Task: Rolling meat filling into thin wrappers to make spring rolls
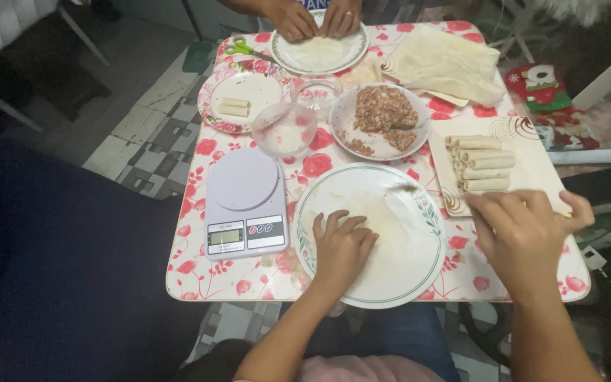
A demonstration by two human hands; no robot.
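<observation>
My left hand (pixel 339 246) rests with curled fingers on a thin, pale wrapper (pixel 383 223) spread on a white plate (pixel 419 272) with a green rim. My right hand (pixel 525 230) hovers over the near edge of a cream tray (pixel 535 166), fingers loosely spread, holding nothing that I can make out. On that tray lies a row of several rolled wrappers (pixel 481 163). Beyond my plate stands a white bowl of minced meat filling (pixel 383 113) with a utensil in it.
A digital kitchen scale (pixel 244 201) sits left of my plate, a clear glass bowl (pixel 284 129) behind it. A floral plate (pixel 243 92) holds two rolls. Flat wrappers (pixel 447 64) are stacked far right. Another person's hands (pixel 316 20) work a wrapper on a far plate, green scissors (pixel 245 49) beside.
</observation>
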